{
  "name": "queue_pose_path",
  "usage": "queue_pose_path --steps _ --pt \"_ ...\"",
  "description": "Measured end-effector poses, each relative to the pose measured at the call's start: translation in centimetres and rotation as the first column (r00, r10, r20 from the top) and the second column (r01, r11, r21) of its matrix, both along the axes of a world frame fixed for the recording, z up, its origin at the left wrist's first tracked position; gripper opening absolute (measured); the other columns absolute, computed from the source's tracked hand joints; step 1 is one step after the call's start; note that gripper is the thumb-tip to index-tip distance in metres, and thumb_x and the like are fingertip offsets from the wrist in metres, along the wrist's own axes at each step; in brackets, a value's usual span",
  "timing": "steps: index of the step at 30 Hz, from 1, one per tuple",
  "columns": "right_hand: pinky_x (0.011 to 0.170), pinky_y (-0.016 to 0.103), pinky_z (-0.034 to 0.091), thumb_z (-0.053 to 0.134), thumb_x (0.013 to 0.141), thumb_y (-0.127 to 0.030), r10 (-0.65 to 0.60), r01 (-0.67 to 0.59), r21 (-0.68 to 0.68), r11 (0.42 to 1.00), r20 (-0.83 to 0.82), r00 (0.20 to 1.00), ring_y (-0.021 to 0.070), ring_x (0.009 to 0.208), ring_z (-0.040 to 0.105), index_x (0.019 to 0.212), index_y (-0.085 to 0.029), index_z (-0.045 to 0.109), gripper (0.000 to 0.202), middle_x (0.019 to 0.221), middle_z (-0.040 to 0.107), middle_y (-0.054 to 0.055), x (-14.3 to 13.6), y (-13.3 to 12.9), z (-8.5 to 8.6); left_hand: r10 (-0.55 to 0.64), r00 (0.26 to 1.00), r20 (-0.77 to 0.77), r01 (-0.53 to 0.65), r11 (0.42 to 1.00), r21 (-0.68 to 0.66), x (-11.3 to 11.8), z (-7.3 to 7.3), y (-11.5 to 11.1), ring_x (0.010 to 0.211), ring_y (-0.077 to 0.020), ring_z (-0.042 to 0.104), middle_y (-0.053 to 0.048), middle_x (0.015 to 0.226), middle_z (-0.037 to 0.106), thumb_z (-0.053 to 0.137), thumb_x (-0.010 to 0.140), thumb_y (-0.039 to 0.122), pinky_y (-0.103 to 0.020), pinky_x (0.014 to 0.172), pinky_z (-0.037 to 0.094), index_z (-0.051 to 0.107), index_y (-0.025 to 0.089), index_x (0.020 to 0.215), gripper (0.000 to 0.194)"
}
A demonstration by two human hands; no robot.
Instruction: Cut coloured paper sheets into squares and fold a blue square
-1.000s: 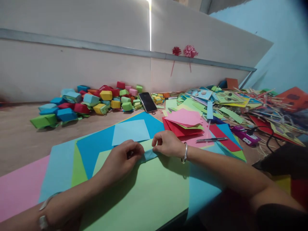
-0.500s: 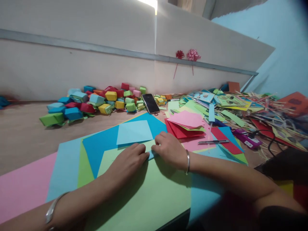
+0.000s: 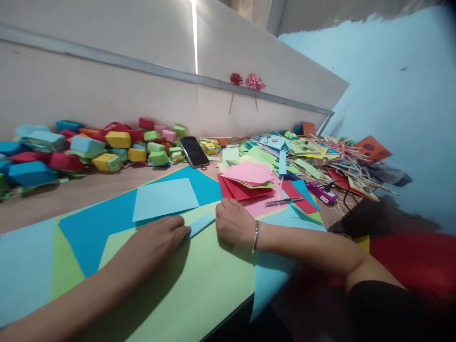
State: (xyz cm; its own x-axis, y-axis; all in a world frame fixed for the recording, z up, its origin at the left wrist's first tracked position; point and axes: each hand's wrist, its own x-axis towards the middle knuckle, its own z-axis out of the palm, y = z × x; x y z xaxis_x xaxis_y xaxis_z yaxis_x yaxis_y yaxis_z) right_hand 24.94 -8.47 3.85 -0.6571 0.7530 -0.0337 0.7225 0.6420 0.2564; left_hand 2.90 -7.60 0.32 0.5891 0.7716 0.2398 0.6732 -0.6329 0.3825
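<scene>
Both hands work at a narrow folded strip of light blue paper [image 3: 202, 225] over a large pale green sheet [image 3: 210, 266]. My left hand [image 3: 166, 235] is closed on the strip's left end, fingertips bent down. At its right end, my right hand [image 3: 233, 223] is curled with the fingers pressed together; its fingertips are partly hidden. Beyond them lies a flat light blue paper piece [image 3: 166, 197] on a darker blue sheet [image 3: 89, 237]. Folded red and pink papers [image 3: 247, 183] sit just past my right hand, and a craft knife [image 3: 284, 202] rests to their right.
Several folded paper boxes [image 3: 117, 140] are heaped at the back left, beside a phone [image 3: 193, 152]. Paper cut-outs and sticks [image 3: 302, 147] pile up at the back right. A purple power strip [image 3: 322, 192] with a black cable lies on the right. A white panel [image 3: 107, 66] stands behind.
My hands have moved apart, so more of the light blue strip shows between them. The view has turned to the right.
</scene>
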Motion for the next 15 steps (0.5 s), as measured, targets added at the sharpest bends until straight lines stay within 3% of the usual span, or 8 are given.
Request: queue_pose_path --steps 3,7,9,12,15 --pt "0.069 0.037 0.039 0.043 0.097 -0.008 -0.031 0.032 0.048 0.998 -0.02 0.999 0.0245 0.086 0.051 0.09 -0.008 0.071 0.029 0.088 0.064 0.014 1.0 -0.2 -0.1 -0.031 0.979 -0.2 0.038 0.999 0.031 0.1 1.1 -0.1 0.073 -0.0255 0.063 -0.01 0.081 0.067 0.044 0.081 0.016 -0.032 0.064 0.044 0.074 0.02 0.081 0.031" --pt "0.073 0.036 0.045 0.039 0.102 -0.011 0.111 -0.069 0.225 0.972 -0.182 0.977 0.0233 0.087 0.055 0.111 -0.007 0.07 0.032 0.093 0.068 0.014 4.8 -1.0 0.9 -0.026 0.993 -0.112 0.03 0.999 0.03 0.1 1.9 0.0 0.074 -0.0242 0.065 -0.009 0.084 0.068 0.042 0.087 0.024 -0.03 0.064 0.045 0.076 0.022 0.099 0.036" --pt "0.081 0.036 0.048 0.04 0.098 -0.005 0.111 -0.012 0.313 0.95 -0.301 0.947 0.0229 0.093 0.058 0.119 -0.01 0.069 0.036 0.1 0.069 0.014 8.3 -1.7 1.7 -0.043 0.995 -0.085 0.041 0.999 -0.02 0.1 2.0 0.1 0.079 -0.0239 0.067 -0.009 0.093 0.07 0.041 0.088 0.026 -0.03 0.066 0.046 0.074 0.023 0.113 0.041" --pt "0.084 0.035 0.051 0.044 0.09 -0.001 -0.122 0.233 0.282 0.931 -0.361 0.925 0.0239 0.097 0.063 0.113 -0.014 0.074 0.04 0.105 0.071 0.014 14.0 -2.6 2.0 -0.034 0.992 -0.122 0.021 0.994 -0.109 0.1 1.9 0.0 0.084 -0.025 0.068 -0.008 0.099 0.071 0.045 0.087 0.026 -0.031 0.069 0.047 0.072 0.023 0.113 0.038" --pt "0.078 0.032 0.051 0.047 0.089 -0.003 -0.406 0.456 0.194 0.868 -0.251 0.879 0.0235 0.091 0.066 0.104 -0.016 0.077 0.036 0.103 0.073 0.014 17.8 -3.1 1.4 -0.024 0.985 -0.169 0.004 0.994 -0.113 0.1 1.6 0.0 0.089 -0.0267 0.066 -0.008 0.099 0.071 0.049 0.086 0.028 -0.034 0.074 0.048 0.07 0.023 0.108 0.03"
